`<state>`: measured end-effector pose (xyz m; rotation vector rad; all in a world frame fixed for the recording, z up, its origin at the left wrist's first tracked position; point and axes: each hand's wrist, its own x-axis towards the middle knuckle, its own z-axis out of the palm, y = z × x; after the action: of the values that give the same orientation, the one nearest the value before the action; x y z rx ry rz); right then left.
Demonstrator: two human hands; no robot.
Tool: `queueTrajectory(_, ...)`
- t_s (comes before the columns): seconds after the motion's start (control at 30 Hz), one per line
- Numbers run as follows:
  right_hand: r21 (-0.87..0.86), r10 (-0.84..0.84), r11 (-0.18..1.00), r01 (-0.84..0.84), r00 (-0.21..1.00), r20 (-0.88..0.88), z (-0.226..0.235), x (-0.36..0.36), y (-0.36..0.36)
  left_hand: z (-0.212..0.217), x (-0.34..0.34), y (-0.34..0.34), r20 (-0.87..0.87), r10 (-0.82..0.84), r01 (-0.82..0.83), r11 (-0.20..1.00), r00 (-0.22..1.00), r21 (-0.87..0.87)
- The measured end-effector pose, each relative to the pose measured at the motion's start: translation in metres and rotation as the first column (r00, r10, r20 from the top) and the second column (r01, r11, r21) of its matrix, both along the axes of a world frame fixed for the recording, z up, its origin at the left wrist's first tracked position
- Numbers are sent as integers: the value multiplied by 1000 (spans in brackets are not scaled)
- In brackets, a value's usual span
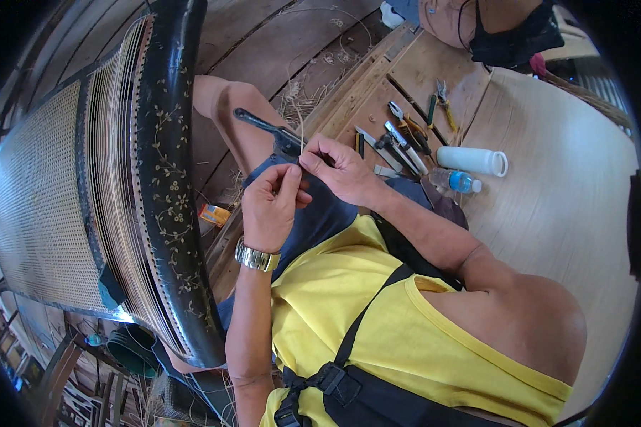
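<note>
We see two bare hands close together over a lap in dark blue cloth [317, 213]. The right hand [342, 171] pinches a thin, pale, bendy strip [301, 128] between its thumb and pointing finger, with no gap that we can see. The strip pokes up from those fingertips. The left hand [269, 210], just beside it, wears a shiny gold metal watch [257, 257]. Its thumb is close to its curled fingers, but we cannot tell if they grip the strip too. Near both hands we see a dark tool with a long handle [285, 141] resting on the leg. To the left stands a curved black frame with gold painted flowers [171, 178], next to many thin straight strands [117, 142]. To the right, pliers with orange and black handles [408, 128] lie near a pale, round, tube-shaped bottle [470, 161].
</note>
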<state>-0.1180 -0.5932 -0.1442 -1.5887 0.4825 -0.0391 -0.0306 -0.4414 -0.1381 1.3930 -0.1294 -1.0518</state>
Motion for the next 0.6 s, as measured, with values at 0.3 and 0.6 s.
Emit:
queueTrajectory(0.3, -369, -107, 927, 65, 990, -93, 3, -7, -6, 5, 34, 13, 132, 224, -217, 974, 966, -65)
queueTrajectory(0.6, -568, -100, 818, 90, 995, 14, -23, -9, -18, -2, 17, 17, 159, 153, -151, 988, 975, -28)
